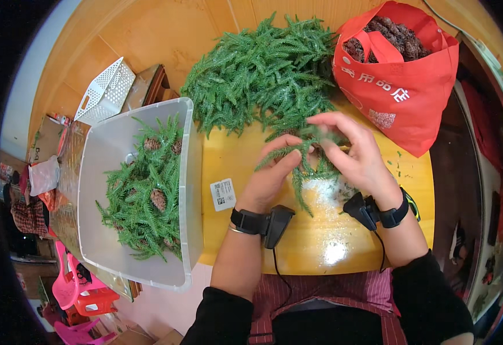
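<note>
Between my two hands, above the yellow table, is a green artificial pine sprig [304, 172] with drooping branches. My left hand [271, 172] pinches it from the left with thumb and fingers. On the other side my right hand [355, 149] is curled round its upper part; those fingertips are slightly blurred. A little brown shows at the sprig's middle, partly hidden by my fingers. Just beyond my hands lies a big heap of similar green sprigs [263, 75].
Left of me, a clear plastic bin [191, 253] holds sprigs with pine cones [158, 200]. A red bag [401, 92] full of brown cones stands at the back right. A white label card [223, 194] lies on the yellow table [228, 247]. Behind the bin is a white basket [106, 92].
</note>
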Tool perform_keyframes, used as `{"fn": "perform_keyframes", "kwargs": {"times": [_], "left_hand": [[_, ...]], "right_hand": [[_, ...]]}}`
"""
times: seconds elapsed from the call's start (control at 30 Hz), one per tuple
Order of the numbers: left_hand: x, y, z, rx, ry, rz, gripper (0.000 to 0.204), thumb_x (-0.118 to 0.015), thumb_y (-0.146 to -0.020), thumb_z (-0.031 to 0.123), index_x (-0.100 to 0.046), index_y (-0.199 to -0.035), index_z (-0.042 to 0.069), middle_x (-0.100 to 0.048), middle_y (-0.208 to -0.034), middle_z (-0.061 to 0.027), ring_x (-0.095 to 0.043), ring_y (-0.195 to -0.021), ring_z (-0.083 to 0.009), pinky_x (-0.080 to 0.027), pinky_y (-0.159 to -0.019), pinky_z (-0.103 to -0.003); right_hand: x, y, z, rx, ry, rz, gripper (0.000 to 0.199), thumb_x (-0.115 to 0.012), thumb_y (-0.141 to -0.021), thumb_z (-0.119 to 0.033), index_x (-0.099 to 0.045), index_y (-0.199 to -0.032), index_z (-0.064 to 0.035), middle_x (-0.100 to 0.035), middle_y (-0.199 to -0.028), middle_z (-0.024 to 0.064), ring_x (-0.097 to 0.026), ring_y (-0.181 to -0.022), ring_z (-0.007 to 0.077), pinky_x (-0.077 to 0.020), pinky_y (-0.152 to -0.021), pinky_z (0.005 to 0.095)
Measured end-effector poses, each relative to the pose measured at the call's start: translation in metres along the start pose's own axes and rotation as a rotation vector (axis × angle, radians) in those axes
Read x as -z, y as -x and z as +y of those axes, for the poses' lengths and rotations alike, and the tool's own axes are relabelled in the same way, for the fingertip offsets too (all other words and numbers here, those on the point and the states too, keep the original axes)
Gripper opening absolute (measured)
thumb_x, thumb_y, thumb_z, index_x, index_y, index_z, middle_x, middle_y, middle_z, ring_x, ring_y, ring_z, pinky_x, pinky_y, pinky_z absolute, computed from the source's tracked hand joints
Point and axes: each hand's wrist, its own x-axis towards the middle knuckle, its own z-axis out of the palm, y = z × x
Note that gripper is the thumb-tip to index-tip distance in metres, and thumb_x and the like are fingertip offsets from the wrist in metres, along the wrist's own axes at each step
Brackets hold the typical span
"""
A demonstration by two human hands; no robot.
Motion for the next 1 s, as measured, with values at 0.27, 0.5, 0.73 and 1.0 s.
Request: {"fn": "perform_keyframes", "kwargs": {"times": [0.27,0.5,0.73,1.0], "left_hand": [[0.004,-0.005,0.006,0.03,0.047,-0.148,0.02,-0.056,-0.083,0.007,-0.054,-0.102,0.003,-0.059,-0.097,-0.0062,-0.054,-0.09,-0.0137,-0.043,-0.082,-0.026],[-0.003,-0.005,0.01,0.055,0.101,-0.093,0.019,-0.055,-0.084,0.007,-0.054,-0.102,0.002,-0.059,-0.096,-0.006,-0.054,-0.09,-0.0134,-0.042,-0.083,-0.026],[-0.002,0.003,0.009,0.083,0.055,-0.049,0.028,-0.056,-0.082,0.005,-0.05,-0.108,0.002,-0.058,-0.098,-0.0073,-0.054,-0.092,-0.0154,-0.044,-0.082,-0.03],[0.002,-0.005,0.006,0.076,-0.019,0.066,0.04,-0.06,-0.077,0.0,-0.045,-0.114,0.003,-0.057,-0.101,-0.0085,-0.054,-0.095,-0.0184,-0.046,-0.08,-0.032]], "right_hand": [[0.005,0.0,-0.001,-0.223,-0.273,-0.102,0.016,-0.049,-0.079,0.002,-0.051,-0.094,0.0007,-0.053,-0.09,0.0028,-0.05,-0.087,0.0095,-0.0406,-0.08,0.0242],[0.014,-0.002,-0.002,-0.258,-0.368,-0.087,0.011,-0.055,-0.079,-0.002,-0.047,-0.087,-0.0034,-0.051,-0.085,0.0,-0.048,-0.082,0.0069,-0.0393,-0.075,0.0215],[0.014,-0.002,-0.003,-0.307,-0.36,-0.067,0.013,-0.058,-0.08,-0.006,-0.048,-0.09,-0.0042,-0.05,-0.086,-0.0011,-0.047,-0.083,0.0058,-0.0394,-0.073,0.0198],[0.017,0.001,0.003,-0.419,-0.486,-0.208,0.03,-0.057,-0.082,-0.008,-0.044,-0.109,-0.0031,-0.05,-0.087,-0.0011,-0.047,-0.081,0.005,-0.0392,-0.071,0.0193]]}}
